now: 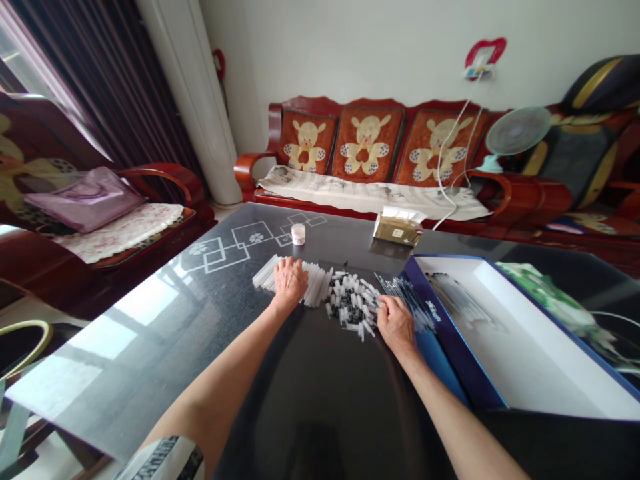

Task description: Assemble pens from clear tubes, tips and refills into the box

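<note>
My left hand (pixel 289 280) rests palm down on a row of white tubes (pixel 313 281) laid side by side on the dark glossy table (pixel 210 313); its fingers are curled over them. My right hand (pixel 396 323) lies at the right edge of a heap of small black-and-white caps (pixel 350 301), fingers bent into the heap. What the fingers pinch is hidden. A fan of thin clear refills (pixel 403 292) lies just beyond my right hand.
An open blue box with a white inside (pixel 505 347) stands to the right, some refills in it. A small white jar (pixel 298 234) and a tissue box (pixel 397 227) sit farther back. Red wooden sofas ring the table; a fan stands at the right.
</note>
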The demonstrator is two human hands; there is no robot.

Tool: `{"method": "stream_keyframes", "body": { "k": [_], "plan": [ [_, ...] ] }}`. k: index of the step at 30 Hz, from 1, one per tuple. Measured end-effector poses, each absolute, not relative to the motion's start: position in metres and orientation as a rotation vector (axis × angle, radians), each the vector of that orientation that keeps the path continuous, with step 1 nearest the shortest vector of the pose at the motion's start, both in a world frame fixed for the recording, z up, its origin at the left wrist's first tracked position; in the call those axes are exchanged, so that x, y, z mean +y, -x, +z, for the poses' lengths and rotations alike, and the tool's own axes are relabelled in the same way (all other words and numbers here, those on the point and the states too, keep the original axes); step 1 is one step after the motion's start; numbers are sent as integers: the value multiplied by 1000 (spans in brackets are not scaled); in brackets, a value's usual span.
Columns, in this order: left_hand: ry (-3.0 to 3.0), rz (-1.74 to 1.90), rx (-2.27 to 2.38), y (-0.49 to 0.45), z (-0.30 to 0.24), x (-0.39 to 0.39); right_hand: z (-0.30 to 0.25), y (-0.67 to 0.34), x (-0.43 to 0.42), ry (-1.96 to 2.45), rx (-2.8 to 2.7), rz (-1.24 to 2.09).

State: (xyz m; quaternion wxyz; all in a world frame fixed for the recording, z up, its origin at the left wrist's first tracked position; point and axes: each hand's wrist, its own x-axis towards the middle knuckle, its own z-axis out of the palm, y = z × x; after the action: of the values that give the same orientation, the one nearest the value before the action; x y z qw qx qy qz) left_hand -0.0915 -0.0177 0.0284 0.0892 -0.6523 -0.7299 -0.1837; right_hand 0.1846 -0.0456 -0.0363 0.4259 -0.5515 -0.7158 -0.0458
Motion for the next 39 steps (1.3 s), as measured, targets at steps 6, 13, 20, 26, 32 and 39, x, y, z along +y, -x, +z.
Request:
{"method": "stream_keyframes", "body": {
  "k": [6, 13, 20, 26, 32, 39],
  "plan": [
    [2073, -522, -2077, 58, 15, -23, -35, -184, -46, 1390, -1797, -120],
    [2116, -506, -2151, 42, 8, -17, -35, -185, -46, 1382, -1793, -111],
    [2110, -490, -2131, 43, 4, -18, -36, -184, -45, 1378, -1800, -92],
    [2115, -494, -2112, 49, 3, -16, -36, -183, -46, 1385, -1783, -88],
    [2133, -477, -2145, 57, 10, -17, -31, -182, -51, 1401, -1774, -35],
    [2241, -649, -1989, 36, 3, -46, -24, -183, -58, 1315, -1733, -19]
  ]
}}
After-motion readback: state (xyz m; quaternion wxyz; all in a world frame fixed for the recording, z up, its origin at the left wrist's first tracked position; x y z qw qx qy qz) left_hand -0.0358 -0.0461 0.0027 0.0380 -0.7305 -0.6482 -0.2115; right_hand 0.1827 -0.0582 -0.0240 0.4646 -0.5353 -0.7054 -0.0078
